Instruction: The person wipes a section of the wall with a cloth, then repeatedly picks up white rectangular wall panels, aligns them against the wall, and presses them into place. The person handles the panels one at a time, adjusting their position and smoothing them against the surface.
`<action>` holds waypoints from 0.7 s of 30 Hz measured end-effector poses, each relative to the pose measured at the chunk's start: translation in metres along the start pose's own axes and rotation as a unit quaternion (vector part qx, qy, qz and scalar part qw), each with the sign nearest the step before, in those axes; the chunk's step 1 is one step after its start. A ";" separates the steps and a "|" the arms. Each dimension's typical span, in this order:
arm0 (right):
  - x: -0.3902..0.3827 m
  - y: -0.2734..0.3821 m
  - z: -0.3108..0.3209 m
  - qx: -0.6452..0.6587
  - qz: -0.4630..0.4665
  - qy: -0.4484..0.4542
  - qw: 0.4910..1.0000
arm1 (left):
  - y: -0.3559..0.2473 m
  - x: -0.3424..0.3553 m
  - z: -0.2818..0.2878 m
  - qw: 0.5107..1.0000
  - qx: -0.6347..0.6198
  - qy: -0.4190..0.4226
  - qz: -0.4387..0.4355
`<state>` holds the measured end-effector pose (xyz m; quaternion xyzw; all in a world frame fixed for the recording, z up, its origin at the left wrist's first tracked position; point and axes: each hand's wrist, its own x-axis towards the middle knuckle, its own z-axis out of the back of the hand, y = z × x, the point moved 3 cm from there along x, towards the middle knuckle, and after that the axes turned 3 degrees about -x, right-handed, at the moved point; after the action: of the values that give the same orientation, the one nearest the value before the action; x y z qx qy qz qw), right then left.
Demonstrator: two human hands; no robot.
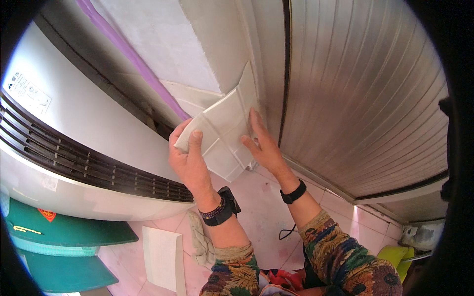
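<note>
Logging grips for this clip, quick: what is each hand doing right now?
Left hand: closed on the left edge of the white ribbed plastic panel.
Right hand: open, fingers flat against the same panel's right side.

Bright, even daylight fills the view, with no hard shadows. The corrugated metal shutter (365,98) carries soft vertical bands of sheen, brightest toward its lower right. The white appliance casing (84,113) is close to overexposed, and the pale panel (224,135) held in both hands shows only faint shading along its ridges. Fisheye distortion is strong: the shutter ribs, the purple strip (133,59) and the dark vent grille (89,165) all bow toward the rim. A black circular vignette cuts off every corner. Focus is sharp at the centre, softening slightly near the edges.
</note>
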<state>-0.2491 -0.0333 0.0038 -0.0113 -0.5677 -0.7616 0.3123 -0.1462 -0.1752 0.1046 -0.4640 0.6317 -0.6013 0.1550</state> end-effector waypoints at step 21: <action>-0.016 0.025 0.076 0.141 -0.066 -0.184 0.970 | -0.067 -0.029 0.021 0.986 -0.093 0.135 0.010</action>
<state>-0.2499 0.0362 0.0464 -0.0694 -0.7167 -0.6776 0.1497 -0.0883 -0.1551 0.1500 -0.3843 0.7050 -0.5953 0.0305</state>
